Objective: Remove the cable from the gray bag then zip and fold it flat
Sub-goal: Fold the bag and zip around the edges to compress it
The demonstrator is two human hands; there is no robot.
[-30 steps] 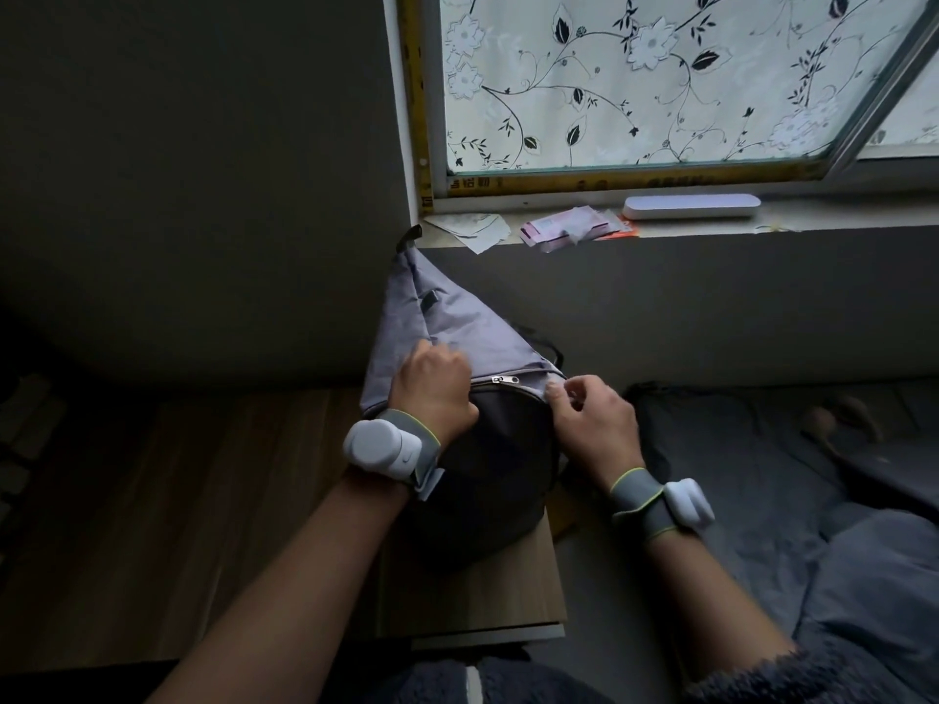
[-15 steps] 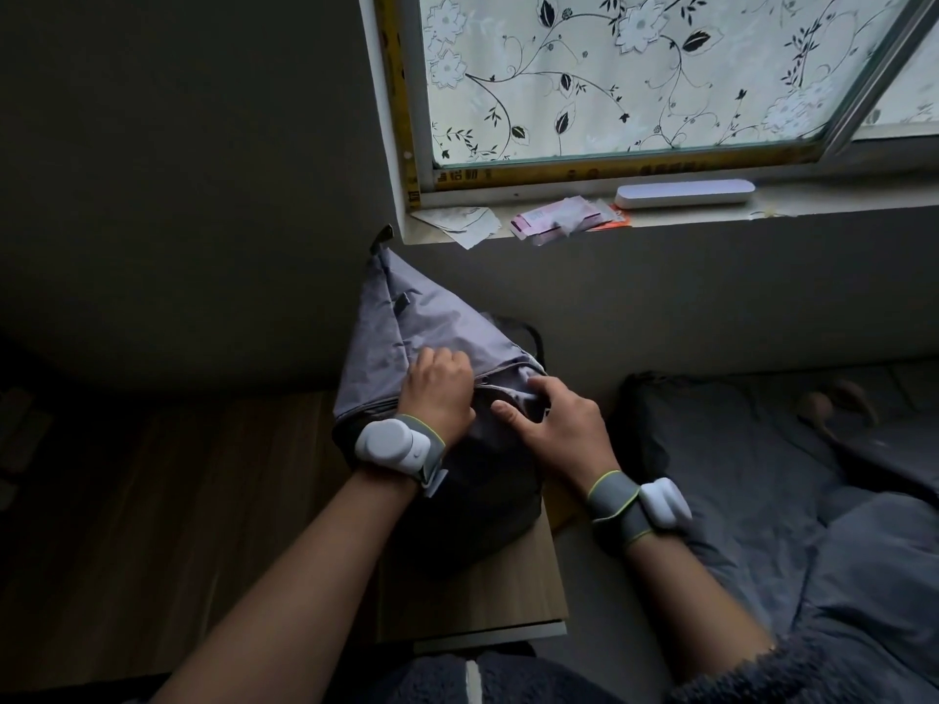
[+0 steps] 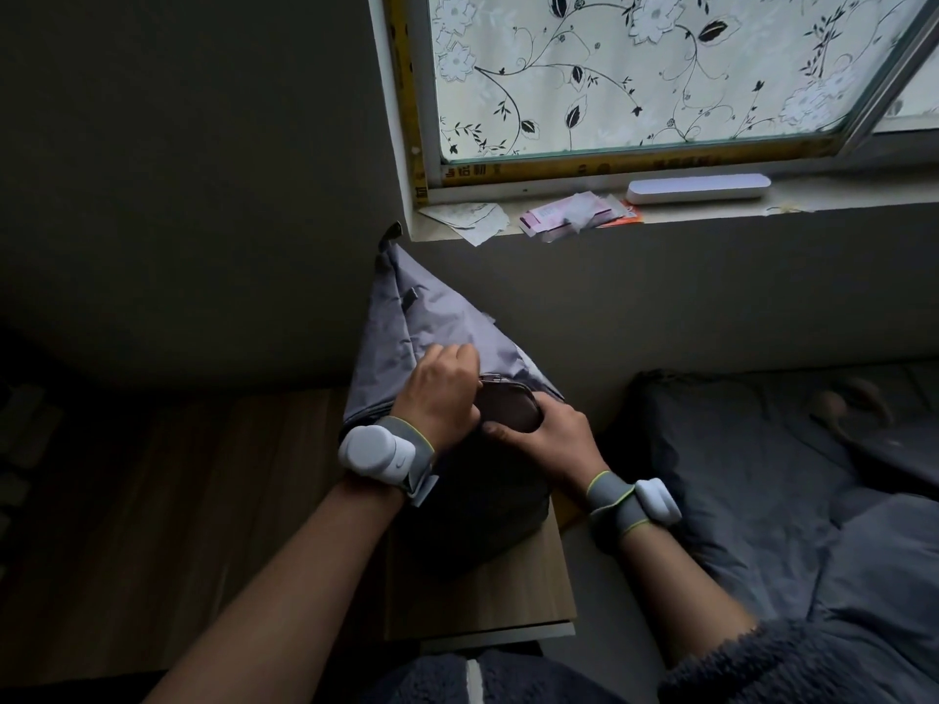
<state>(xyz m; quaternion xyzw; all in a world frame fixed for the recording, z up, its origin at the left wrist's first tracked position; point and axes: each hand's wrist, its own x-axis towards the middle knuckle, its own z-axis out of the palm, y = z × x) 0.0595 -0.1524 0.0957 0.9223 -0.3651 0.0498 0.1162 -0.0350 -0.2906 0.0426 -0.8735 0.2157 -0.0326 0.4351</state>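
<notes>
The gray bag (image 3: 447,327), standing near the surface's (image 3: 488,597) right edge, was zipped a second ago; now its mouth gapes. The left hand (image 3: 441,393) grips one lip, the right hand (image 3: 546,442) the other, fingers (image 3: 500,430) curled round it. No cable shows yet.

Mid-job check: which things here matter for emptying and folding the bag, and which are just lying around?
Job: gray bag, opening held apart; left hand and right hand gripping its edges; wooden table under it. No cable visible.

Lying about: papers and white bar on the windowsill; dark bedding.
</notes>
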